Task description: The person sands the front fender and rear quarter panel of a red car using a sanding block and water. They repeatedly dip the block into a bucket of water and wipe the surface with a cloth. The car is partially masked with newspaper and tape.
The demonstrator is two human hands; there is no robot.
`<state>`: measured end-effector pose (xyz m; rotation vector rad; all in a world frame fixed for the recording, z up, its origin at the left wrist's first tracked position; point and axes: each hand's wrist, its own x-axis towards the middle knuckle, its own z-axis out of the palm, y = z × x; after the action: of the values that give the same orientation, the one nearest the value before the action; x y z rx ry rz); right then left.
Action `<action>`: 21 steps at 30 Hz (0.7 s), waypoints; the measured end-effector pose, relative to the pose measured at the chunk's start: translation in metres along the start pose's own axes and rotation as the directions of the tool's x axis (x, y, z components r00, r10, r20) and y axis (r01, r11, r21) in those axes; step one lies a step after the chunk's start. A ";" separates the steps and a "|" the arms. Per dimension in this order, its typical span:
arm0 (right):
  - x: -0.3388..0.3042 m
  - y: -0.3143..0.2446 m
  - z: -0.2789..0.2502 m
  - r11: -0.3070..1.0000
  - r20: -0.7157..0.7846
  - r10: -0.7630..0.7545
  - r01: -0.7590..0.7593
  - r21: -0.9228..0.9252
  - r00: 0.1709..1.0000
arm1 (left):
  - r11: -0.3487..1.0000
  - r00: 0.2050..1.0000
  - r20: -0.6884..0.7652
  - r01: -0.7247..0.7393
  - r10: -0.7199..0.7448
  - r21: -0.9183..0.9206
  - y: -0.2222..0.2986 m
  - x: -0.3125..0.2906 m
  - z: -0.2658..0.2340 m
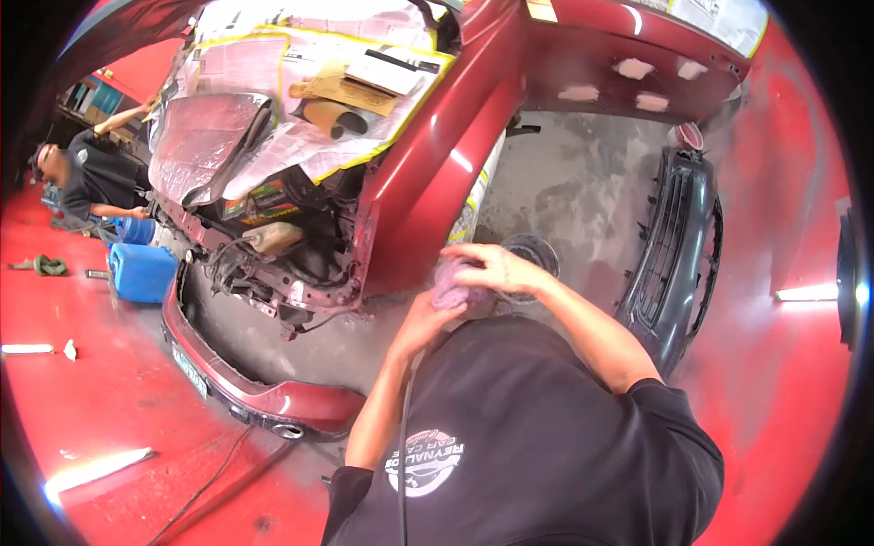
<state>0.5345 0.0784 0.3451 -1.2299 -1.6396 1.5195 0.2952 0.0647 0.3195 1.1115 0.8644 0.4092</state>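
Between my two hands, in front of my chest, is a crumpled purple cloth (446, 289). My left hand (424, 322) has its fingers closed on the cloth's lower left side. My right hand (499, 270) reaches over from the right, fingers bent around the cloth's upper side. The palms and some fingertips are hidden. Just beyond my right hand stands a dark round bucket (533, 254), partly covered by the hand and forearm. The nearest car part is a glossy red fender (423, 200), ahead and a little left, apart from both hands.
Taped masking sheets (319, 59) cover the car's front, with cardboard and a tube on top. A red bumper (309, 402) lies at left, a dark bumper (669, 246) at right. A red door (592, 64) bears pale patches. Far left are a blue jerrycan (143, 273) and another person (96, 173).
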 end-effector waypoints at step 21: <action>-0.030 0.045 -0.071 0.948 0.059 -0.035 0.014 0.318 0.998 | 0.897 0.994 -0.103 -0.087 0.046 -0.432 0.010 0.014 0.076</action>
<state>0.6203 0.0792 0.3195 -0.9908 -1.3741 1.7422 0.3643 0.0324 0.3357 0.7094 0.7654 0.6797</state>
